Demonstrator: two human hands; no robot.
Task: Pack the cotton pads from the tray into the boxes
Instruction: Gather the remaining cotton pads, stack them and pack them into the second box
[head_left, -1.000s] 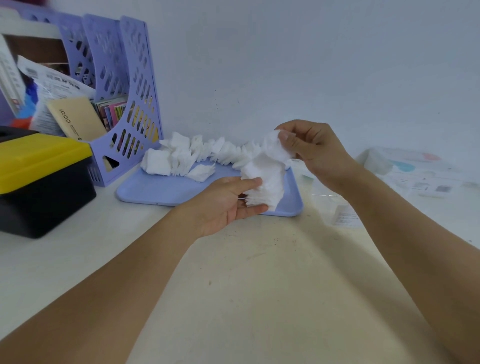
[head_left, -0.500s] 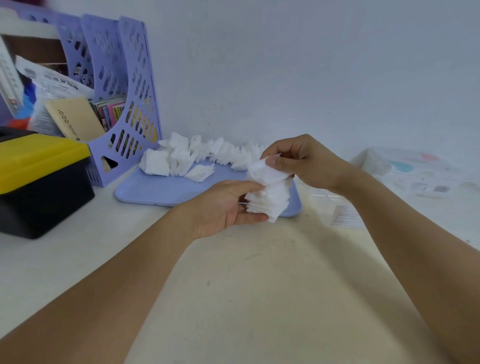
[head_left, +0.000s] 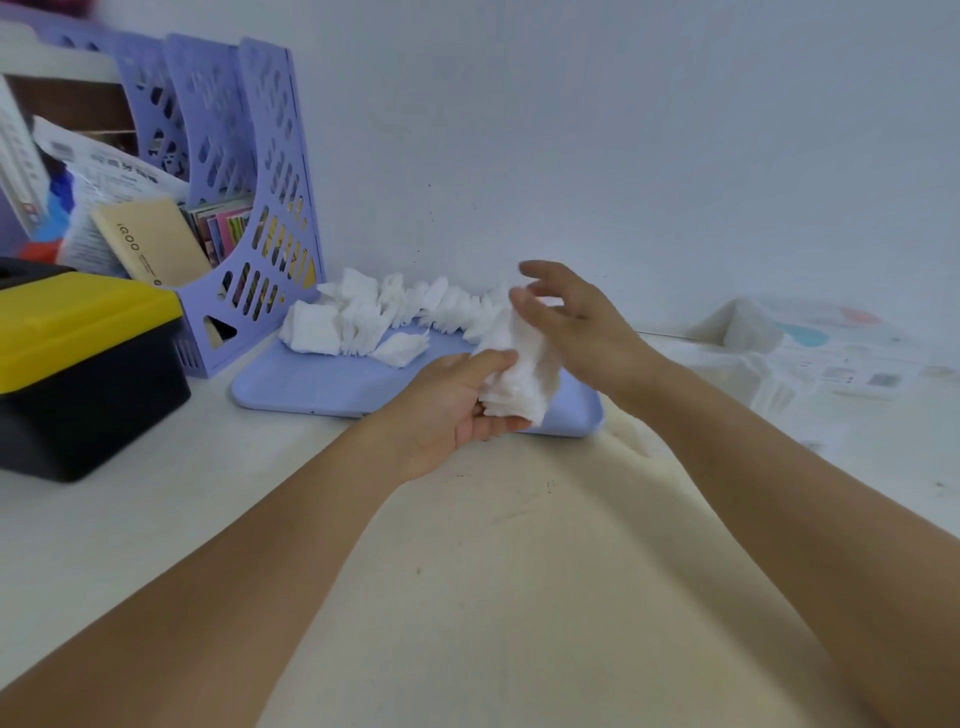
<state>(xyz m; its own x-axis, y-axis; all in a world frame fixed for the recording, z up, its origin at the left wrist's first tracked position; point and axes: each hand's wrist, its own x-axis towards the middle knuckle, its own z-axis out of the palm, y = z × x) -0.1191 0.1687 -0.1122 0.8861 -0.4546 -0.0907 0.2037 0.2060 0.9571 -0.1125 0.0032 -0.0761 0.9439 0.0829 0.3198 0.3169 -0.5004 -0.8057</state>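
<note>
A lilac tray (head_left: 322, 387) lies on the table by the wall with a row of white cotton pads (head_left: 363, 322) along its far side. My left hand (head_left: 452, 410) holds a stack of cotton pads (head_left: 519, 374) just above the tray's right front part, thumb on top and fingers underneath. My right hand (head_left: 571, 327) is right of the stack with its fingers spread and relaxed, its palm against the stack's right side. It is blurred by motion. A clear box (head_left: 737, 364) with packaging stands at the right.
A lilac file rack (head_left: 249, 208) with papers and booklets stands at the back left. A black box with a yellow lid (head_left: 78, 364) sits in front of it. Printed packaging (head_left: 852, 353) lies at the far right.
My right hand has let go of the top of the stack and opened its fingers. The stack has been pressed shorter in my left hand.
</note>
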